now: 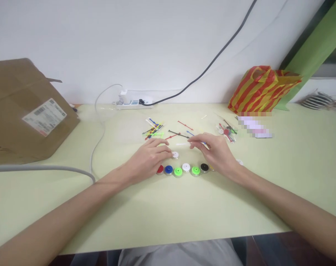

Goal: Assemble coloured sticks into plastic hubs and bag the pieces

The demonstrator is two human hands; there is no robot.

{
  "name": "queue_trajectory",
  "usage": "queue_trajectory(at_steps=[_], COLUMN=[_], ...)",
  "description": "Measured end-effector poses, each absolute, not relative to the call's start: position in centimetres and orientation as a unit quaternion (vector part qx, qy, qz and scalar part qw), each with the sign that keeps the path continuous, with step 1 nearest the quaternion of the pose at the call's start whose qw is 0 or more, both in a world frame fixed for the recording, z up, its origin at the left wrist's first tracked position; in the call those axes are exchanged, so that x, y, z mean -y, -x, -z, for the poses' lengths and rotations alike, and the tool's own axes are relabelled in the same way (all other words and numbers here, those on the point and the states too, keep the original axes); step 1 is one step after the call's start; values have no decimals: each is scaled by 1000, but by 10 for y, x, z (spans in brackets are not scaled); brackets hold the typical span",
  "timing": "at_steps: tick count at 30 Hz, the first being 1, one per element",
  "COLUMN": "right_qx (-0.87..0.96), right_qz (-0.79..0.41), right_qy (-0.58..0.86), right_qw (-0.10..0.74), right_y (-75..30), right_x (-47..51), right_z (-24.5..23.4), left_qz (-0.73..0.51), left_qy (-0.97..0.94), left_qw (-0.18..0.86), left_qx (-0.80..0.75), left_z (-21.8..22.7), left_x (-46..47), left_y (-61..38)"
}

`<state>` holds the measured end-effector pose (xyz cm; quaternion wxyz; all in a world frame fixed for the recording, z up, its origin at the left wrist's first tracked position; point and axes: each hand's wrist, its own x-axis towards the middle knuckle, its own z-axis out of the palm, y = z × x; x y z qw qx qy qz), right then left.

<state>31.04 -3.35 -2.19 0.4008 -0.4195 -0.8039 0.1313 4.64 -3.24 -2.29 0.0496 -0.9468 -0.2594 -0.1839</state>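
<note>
Over the desk, my left hand point(156, 155) reaches in with curved fingers, its fingertips at the left edge of a white round disc point(175, 154). My right hand point(212, 147) has thumb and forefinger close together in a pinch; anything between them is too small to make out. Just left of that pinch is a thin white arrow point(181, 144). Nearer me runs a row of round discs on clear bases: red point(160, 169), blue point(169, 170), green point(178, 171), white point(186, 167), another green point(196, 170), black point(204, 167), and a yellow one partly hidden by my right hand.
Behind my hands lie a red arrow point(185, 125), a black arrow point(179, 134) and a pile of coloured arrows point(154, 128). A small bag of parts point(226, 132) is farther right. A cardboard box point(26, 111), power strip point(134, 104) and striped bag point(262, 90) stand around.
</note>
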Motion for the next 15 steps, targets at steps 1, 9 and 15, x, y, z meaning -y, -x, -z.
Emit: queue_trajectory(at_steps=[1,9,15], right_qx=[806,766,700], right_qz=[-136,-256,-417], right_qy=[422,413,409], right_qw=[392,420,410], right_y=[-310,-300,-289], right_x=[33,34,34], right_z=[22,14,11], left_qz=[169,250,273], left_qy=[952,905,883], left_qw=[55,61,12], left_qx=[250,340,381], left_z=[21,15,17], left_x=[33,40,39], left_y=[-48,-65,-69])
